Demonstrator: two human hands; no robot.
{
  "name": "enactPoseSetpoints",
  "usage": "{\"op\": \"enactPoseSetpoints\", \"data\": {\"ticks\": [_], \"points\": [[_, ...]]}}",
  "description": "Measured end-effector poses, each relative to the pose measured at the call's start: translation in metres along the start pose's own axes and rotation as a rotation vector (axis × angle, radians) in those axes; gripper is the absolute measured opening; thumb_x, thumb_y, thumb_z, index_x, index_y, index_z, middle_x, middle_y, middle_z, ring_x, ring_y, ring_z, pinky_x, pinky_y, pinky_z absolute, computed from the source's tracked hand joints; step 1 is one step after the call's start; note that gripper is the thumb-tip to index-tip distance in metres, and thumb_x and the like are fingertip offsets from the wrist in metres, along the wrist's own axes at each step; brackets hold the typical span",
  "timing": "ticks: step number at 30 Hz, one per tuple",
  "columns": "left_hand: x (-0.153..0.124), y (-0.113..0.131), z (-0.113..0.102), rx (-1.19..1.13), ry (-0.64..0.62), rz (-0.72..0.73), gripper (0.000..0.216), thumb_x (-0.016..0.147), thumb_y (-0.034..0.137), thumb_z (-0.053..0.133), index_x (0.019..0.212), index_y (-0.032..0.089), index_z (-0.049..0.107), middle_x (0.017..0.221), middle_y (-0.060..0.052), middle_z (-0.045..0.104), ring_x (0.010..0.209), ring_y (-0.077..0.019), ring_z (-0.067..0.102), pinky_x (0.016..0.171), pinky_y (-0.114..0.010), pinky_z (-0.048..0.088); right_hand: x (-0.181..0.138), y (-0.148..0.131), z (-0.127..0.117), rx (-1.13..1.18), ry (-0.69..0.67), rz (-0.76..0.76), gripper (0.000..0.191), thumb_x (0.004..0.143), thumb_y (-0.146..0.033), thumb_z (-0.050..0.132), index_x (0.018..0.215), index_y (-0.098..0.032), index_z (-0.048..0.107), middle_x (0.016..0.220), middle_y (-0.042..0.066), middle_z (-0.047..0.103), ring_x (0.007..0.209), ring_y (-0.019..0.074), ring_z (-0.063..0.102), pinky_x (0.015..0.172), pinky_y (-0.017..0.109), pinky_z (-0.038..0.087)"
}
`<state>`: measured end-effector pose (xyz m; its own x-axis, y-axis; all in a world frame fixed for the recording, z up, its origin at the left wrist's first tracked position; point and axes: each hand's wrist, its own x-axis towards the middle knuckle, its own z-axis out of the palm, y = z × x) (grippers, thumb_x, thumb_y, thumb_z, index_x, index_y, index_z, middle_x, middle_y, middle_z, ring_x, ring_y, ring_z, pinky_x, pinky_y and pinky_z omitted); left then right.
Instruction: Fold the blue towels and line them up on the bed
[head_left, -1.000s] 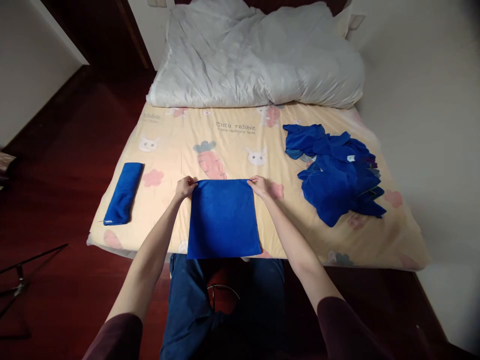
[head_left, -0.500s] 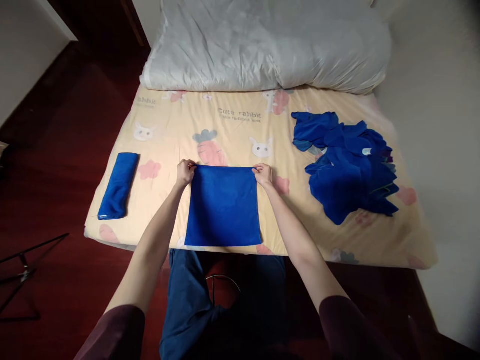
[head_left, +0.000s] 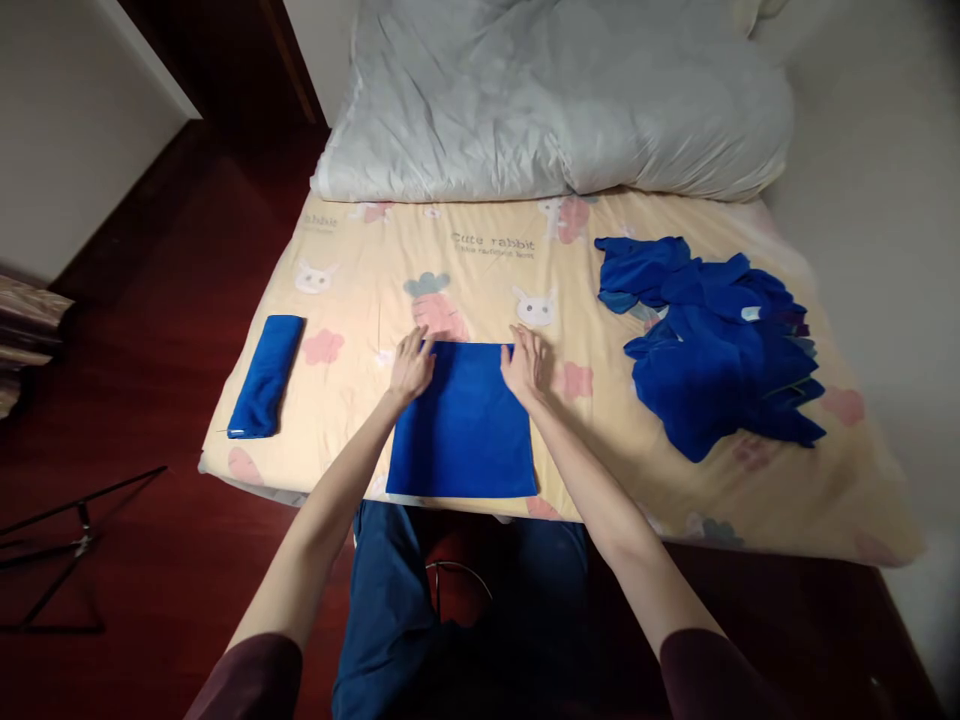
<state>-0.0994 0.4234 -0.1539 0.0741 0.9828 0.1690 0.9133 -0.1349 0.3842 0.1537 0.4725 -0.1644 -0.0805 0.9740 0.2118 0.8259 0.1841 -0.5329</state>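
From the head camera, looking forward and down, a blue cloth (head_left: 463,425) lies spread flat as a near-square on the near edge of the bed (head_left: 480,280), directly in front of the person, its lower hem reaching the mattress edge. The left hand (head_left: 412,365) rests palm down on the cloth's far left corner, fingers held together and laid flat, pinching nothing. The right hand (head_left: 526,362) rests the same way on the far right corner, fingers extended and close together, flat against the fabric with no fold gripped between them. Both forearms run up from dark maroon sleeves at the bottom of the picture. To the left, well apart from the hands, a rolled blue cloth (head_left: 266,375) lies lengthwise near the bed's left edge. To the right, a loose pile of blue cloths (head_left: 712,345) sits crumpled on the sheet, apart from the spread cloth. The sheet is pale yellow with rabbits, carrots and pink flowers printed on it, and a grey-white duvet (head_left: 555,105) is bunched across the far end. Below the mattress edge the person's blue trousers show, over a dark red floor (head_left: 150,560)
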Motion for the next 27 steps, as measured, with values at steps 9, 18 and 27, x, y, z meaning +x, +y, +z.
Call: {"op": "enactPoseSetpoints", "data": {"ticks": [9,18,27], "points": [[-0.035,0.004,0.036,0.026,-0.036,-0.073,0.067,0.098,0.053,0.04,0.156,0.02,0.038,0.168,-0.008,0.021,0.157,-0.0306,0.008,0.127,-0.053,0.011,-0.045,0.0,0.026,-0.142,-0.274,-0.223,0.062,0.105,-0.047,0.033,0.158,-0.015,0.033,0.167,0.009,0.024,0.157,0.0254,0.014,0.127,0.049,0.009],[-0.027,-0.012,0.038,0.044,-0.011,-0.148,0.075,0.097,0.06,0.04,0.159,0.018,0.032,0.168,-0.009,0.018,0.157,-0.0274,0.009,0.128,-0.048,0.01,-0.033,0.021,0.034,-0.127,-0.197,-0.082,0.074,0.104,-0.052,0.026,0.16,-0.004,0.023,0.167,0.015,0.02,0.157,0.025,0.013,0.129,0.046,0.005],[-0.032,0.023,0.017,0.029,-0.081,-0.054,0.073,0.095,0.047,0.043,0.157,0.009,0.035,0.168,-0.013,0.013,0.157,-0.0316,0.001,0.127,-0.053,0.003,-0.034,-0.016,0.005,-0.201,-0.243,-0.083,0.071,0.101,-0.04,0.036,0.157,0.003,0.026,0.168,0.02,0.012,0.158,0.0307,0.002,0.126,0.055,-0.002]]}}
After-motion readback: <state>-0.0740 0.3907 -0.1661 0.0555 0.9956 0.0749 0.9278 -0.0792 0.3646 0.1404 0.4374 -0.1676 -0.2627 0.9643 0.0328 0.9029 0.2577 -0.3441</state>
